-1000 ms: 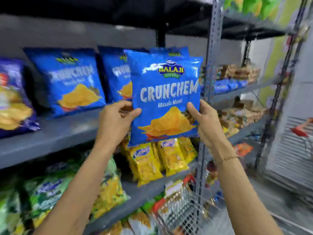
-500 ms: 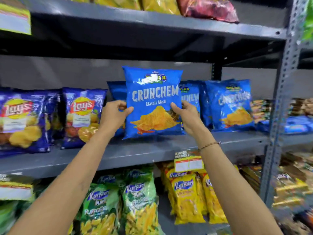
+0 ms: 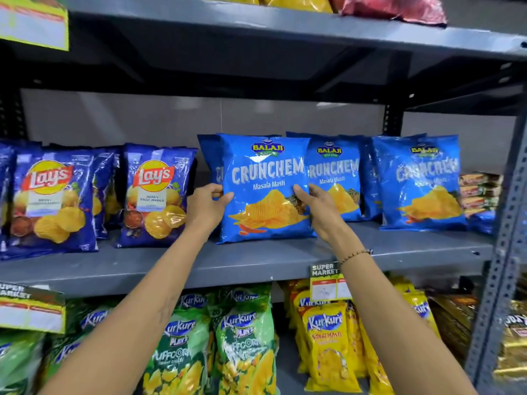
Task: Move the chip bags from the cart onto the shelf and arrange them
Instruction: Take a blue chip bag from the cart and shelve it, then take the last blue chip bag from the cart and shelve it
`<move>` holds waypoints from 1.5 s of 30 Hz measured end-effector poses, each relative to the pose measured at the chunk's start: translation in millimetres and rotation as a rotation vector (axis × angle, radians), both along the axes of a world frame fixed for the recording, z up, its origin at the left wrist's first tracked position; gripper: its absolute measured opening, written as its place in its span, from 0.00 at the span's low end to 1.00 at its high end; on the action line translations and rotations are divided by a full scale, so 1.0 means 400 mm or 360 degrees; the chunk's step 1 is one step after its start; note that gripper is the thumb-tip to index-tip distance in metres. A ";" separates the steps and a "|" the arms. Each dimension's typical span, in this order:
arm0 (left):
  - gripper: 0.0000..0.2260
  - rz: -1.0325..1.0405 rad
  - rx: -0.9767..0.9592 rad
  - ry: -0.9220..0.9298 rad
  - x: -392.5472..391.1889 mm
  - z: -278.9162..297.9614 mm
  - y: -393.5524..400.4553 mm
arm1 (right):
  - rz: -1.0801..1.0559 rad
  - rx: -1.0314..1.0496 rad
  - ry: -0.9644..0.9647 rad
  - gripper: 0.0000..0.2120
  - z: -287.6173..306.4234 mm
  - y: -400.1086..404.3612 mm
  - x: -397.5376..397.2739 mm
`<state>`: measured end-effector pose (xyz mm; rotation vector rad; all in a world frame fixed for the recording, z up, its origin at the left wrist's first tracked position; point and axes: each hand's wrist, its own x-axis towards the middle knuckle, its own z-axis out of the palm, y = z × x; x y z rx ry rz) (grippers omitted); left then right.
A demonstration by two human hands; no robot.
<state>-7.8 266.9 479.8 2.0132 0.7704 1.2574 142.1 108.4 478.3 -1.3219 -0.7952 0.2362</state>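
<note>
Hands on a glossy blue Crunchem bag (image 3: 266, 189): you grip this pillow-shaped foil pack upright on the grey metal shelf (image 3: 256, 258), its crimped lower seam resting on the shelf board. Your left hand (image 3: 206, 208) pinches the bag's left edge, fingers curled behind and thumb pressed on the front. Your right hand (image 3: 320, 212) clamps the bag's right edge the same way; a thin beaded bracelet (image 3: 356, 255) circles that wrist. Just behind the held bag stands another blue pack, mostly hidden. To its right, partly overlapped by it, stands a second Crunchem bag (image 3: 336, 178), and further right a third Crunchem bag (image 3: 419, 181), both upright with shiny, wrinkled film. To the left of the held bag, apart from it, stand darker blue Lay's bags (image 3: 155, 195) printed with ridged chips. Below the held bag, clipped to the shelf lip, hangs a paper price tag (image 3: 328, 283). Beneath that, green Kurkure bags (image 3: 245, 346) and yellow Kurkure bags (image 3: 328, 346) fill the lower level.
</note>
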 end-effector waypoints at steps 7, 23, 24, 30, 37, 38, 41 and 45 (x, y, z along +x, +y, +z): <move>0.18 0.0278 0.0426 -0.0127 -0.030 -0.058 -0.068 | -0.0446 0.0047 -0.0177 0.15 -0.043 -0.008 0.006; 0.03 -0.1476 0.0020 0.0375 0.087 -0.497 -0.608 | -0.1133 -0.0304 0.0096 0.09 -0.585 -0.623 -0.196; 0.03 -0.1570 -0.0026 0.0505 0.099 -0.553 -0.652 | -0.1188 -0.0406 0.0203 0.09 -0.649 -0.685 -0.194; 0.07 -0.2060 -0.0102 0.1379 0.167 -0.874 -0.889 | -0.1420 -0.0886 0.1127 0.04 -1.001 -1.025 -0.228; 0.09 -0.2343 0.0193 0.2498 0.229 -1.220 -1.054 | -0.1484 -0.1164 0.1986 0.07 -1.292 -1.182 -0.343; 0.11 -0.2335 0.0222 0.2606 0.231 -1.264 -1.066 | -0.1409 -0.1184 0.2048 0.13 -1.338 -1.182 -0.356; 0.11 -0.2193 0.0167 0.2814 0.237 -1.370 -1.101 | -0.1248 -0.1213 0.2243 0.18 -1.430 -1.161 -0.359; 0.21 -0.1942 0.0031 0.2835 0.260 -1.527 -1.113 | -0.1279 -0.1189 0.2407 0.18 -1.525 -1.132 -0.334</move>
